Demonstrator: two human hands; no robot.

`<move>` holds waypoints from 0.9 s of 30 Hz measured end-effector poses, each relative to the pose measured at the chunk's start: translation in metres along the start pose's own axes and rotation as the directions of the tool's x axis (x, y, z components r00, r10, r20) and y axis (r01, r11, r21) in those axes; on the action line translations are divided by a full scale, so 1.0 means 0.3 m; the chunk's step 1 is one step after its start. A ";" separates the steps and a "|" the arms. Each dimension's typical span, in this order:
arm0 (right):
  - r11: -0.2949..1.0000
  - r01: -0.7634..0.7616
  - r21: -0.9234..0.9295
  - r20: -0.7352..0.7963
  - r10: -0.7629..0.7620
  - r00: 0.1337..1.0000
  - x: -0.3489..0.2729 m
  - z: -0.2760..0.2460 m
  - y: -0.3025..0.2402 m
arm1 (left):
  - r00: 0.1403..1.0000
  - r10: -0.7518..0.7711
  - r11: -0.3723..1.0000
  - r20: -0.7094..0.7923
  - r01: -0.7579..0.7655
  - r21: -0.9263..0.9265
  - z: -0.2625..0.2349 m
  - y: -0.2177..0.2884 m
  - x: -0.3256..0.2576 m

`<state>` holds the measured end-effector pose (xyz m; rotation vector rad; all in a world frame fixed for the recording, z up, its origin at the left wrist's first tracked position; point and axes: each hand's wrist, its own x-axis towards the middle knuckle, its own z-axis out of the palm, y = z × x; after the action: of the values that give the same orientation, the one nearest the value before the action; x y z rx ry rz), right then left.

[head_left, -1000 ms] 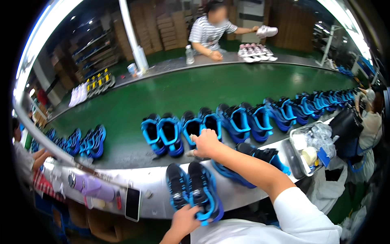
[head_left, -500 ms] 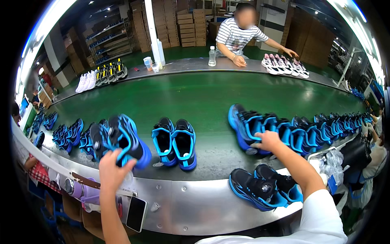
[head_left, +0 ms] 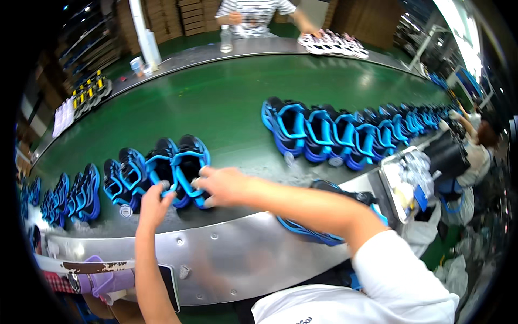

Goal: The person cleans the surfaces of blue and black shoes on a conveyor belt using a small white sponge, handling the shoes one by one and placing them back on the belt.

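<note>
both hands now on one pair of blue shoes (head_left: 178,167) on the green belt (head_left: 226,102): left hand (head_left: 154,201) fingers pinch a heel, right hand (head_left: 221,186) grips the other. half a second ago they were apart; right left the row (head_left: 345,135).

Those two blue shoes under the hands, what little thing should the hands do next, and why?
Probably let go and draw back. The left hand and right hand both rest on the pair of blue shoes, which already sits flat on the green belt beside its neighbours.
</note>
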<state>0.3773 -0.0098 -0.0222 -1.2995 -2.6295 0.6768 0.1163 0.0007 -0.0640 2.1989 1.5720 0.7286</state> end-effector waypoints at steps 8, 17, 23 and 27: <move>0.911 0.233 0.341 -0.324 -0.119 0.938 -0.310 0.272 -0.102 | 0.998 -0.014 0.997 0.053 0.018 -0.081 -0.013 0.301 -0.311; 0.944 0.099 0.315 0.002 -0.105 0.995 -0.948 0.335 -0.325 | 0.891 -0.015 0.998 0.454 0.043 -0.052 0.037 0.657 -0.950; 0.915 0.080 0.396 -0.095 -0.046 0.994 -0.974 0.038 -0.222 | 0.951 -0.208 0.935 0.230 0.262 -0.240 -0.072 0.660 -0.906; 0.983 0.178 -0.040 -0.244 -0.182 0.953 -0.851 0.052 -0.267 | 0.994 0.066 0.998 -0.087 -0.064 0.024 -0.018 0.675 -0.804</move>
<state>0.4730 -0.2566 0.0198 -1.0531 -2.5138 0.4338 0.2072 -0.2938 0.0008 2.2707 1.5626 0.8428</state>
